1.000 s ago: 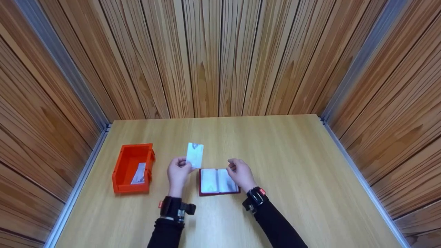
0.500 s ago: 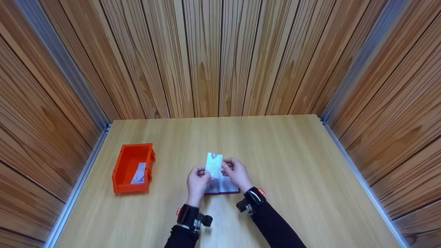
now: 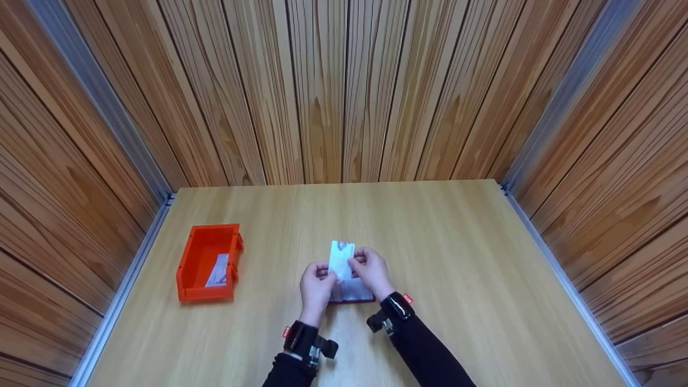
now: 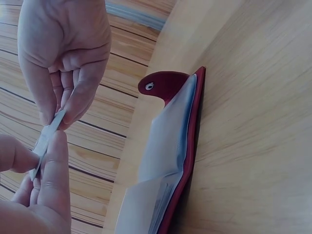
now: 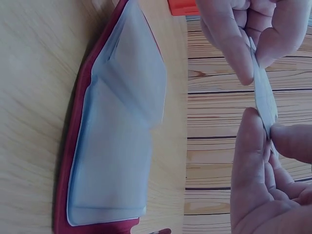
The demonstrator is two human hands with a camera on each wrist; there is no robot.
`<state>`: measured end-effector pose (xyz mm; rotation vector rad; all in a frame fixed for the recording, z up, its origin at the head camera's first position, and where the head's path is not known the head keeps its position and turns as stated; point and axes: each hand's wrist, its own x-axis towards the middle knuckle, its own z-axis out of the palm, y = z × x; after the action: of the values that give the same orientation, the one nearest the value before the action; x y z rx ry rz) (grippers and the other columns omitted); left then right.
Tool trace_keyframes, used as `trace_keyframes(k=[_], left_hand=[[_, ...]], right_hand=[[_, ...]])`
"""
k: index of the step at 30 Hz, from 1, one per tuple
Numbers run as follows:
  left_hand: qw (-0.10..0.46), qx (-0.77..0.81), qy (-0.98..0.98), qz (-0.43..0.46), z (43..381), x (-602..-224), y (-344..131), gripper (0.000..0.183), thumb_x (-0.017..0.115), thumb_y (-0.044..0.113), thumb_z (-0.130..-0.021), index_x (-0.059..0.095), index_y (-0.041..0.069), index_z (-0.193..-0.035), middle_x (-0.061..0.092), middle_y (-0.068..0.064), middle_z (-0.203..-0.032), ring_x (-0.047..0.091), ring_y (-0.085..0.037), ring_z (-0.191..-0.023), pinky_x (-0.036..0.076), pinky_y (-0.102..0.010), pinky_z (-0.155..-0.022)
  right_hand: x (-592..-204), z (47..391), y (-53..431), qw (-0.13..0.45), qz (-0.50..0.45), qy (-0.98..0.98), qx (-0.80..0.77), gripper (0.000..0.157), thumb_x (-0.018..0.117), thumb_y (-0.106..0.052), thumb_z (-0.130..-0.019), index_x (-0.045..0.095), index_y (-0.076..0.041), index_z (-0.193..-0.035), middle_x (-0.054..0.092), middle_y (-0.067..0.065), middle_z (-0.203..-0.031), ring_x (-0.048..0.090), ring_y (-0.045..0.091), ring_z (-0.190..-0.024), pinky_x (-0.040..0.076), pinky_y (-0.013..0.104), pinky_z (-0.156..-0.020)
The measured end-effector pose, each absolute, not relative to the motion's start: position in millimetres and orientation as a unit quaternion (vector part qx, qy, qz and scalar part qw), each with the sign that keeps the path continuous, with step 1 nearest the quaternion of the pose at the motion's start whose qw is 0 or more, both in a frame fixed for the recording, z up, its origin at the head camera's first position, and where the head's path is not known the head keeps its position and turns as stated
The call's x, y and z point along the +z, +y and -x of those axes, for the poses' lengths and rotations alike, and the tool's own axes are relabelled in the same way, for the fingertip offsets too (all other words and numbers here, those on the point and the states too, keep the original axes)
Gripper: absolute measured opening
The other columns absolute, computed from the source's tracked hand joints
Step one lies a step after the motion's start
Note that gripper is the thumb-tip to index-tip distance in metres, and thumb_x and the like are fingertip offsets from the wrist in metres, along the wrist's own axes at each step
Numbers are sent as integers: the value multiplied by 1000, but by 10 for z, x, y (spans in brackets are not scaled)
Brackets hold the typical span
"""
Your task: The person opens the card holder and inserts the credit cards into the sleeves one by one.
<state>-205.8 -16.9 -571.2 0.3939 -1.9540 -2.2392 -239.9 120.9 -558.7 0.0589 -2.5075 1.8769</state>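
My left hand (image 3: 316, 287) and right hand (image 3: 374, 271) both pinch a thin, pale blue-white card (image 3: 340, 260) between thumb and fingers. It is held upright above the far side of an open red card holder (image 3: 352, 290) on the table. In the left wrist view the card (image 4: 46, 139) shows edge-on, apart from the card holder's clear plastic sleeves (image 4: 165, 136). A red strap with a metal snap (image 4: 163, 85) sticks out at the holder's end. From the right wrist, the sleeves (image 5: 114, 146) appear spread open, with no hand on them.
An orange bin (image 3: 184, 263) with a pale card or paper (image 3: 217, 270) inside stands to the left. Wood-panelled walls (image 3: 322, 107) close off the table (image 3: 441, 236) at the back and both sides.
My left hand has carried the card rightward, over the card holder. My right hand, loosely curled and holding nothing a second ago, now pinches the card's right edge.
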Motion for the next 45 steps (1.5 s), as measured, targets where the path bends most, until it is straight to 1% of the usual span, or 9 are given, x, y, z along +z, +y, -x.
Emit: trace_keyframes(k=[5,8,10,16,20,27,32,36,45], left_hand=[[54,-748,-649,-127,2040,-5711,-193,22,60,-8,-84,57,-12,-105,60,-18,-93,63,-25,-80,57,-47,-74],[59,-734,-666,-120,2081,-5808,-233,21,62,-3,-87,59,-9,-106,62,-17,-94,67,-31,-79,58,-45,-72],[69,-713,-687,-121,2105,-5822,-277,20,63,0,-87,59,-7,-106,62,-16,-93,67,-32,-79,58,-42,-70],[112,-643,-746,-134,2165,-5885,-448,20,63,-1,-85,61,-7,-104,63,-13,-88,65,-21,-72,56,-30,-62],[116,-609,-773,-137,2185,-5933,-530,16,65,-3,-85,63,-6,-101,63,-11,-85,64,-21,-72,55,-32,-64],[114,-543,-822,-131,2218,-5983,-605,15,71,-1,-85,65,-5,-99,65,-12,-89,64,-27,-84,53,-40,-78],[100,-504,-849,-125,2231,-5971,-642,20,74,1,-83,65,-7,-99,65,-13,-87,64,-29,-85,52,-43,-79],[70,-469,-873,-115,2221,-5964,-672,26,77,5,-80,64,-9,-99,65,-13,-86,63,-30,-85,51,-44,-80],[2,-450,-885,-120,2215,-6007,-705,23,77,8,-81,64,-4,-96,64,-9,-82,61,-26,-80,51,-41,-75]], right_hand=[[-5604,2408,1203,-5,-16,-789,614,20,64,0,-91,58,12,-106,64,12,-87,62,15,-66,57,34,-63],[-5615,2420,1214,-11,-7,-784,620,21,64,1,-91,58,12,-107,63,12,-87,61,14,-66,57,33,-63],[-5625,2430,1231,-7,-3,-789,615,20,64,1,-91,58,12,-107,63,13,-87,61,14,-64,57,33,-61],[-5709,2466,1294,3,16,-810,586,18,64,1,-90,59,12,-104,65,13,-86,60,14,-62,57,37,-61],[-5779,2483,1328,8,30,-833,552,18,65,-1,-90,61,9,-104,65,12,-87,61,15,-66,56,33,-62],[-5828,2491,1357,8,42,-850,524,17,66,-2,-89,61,7,-103,64,10,-86,60,15,-65,53,28,-58],[-5835,2497,1368,16,38,-860,509,16,67,-3,-89,62,7,-102,64,8,-84,59,14,-64,52,27,-57],[-5839,2500,1373,29,26,-877,480,16,68,-3,-88,63,6,-100,66,9,-83,60,15,-66,51,28,-58],[-5840,2531,1352,-19,36,-884,466,16,66,-4,-90,63,5,-103,63,8,-85,61,16,-66,54,29,-58]])
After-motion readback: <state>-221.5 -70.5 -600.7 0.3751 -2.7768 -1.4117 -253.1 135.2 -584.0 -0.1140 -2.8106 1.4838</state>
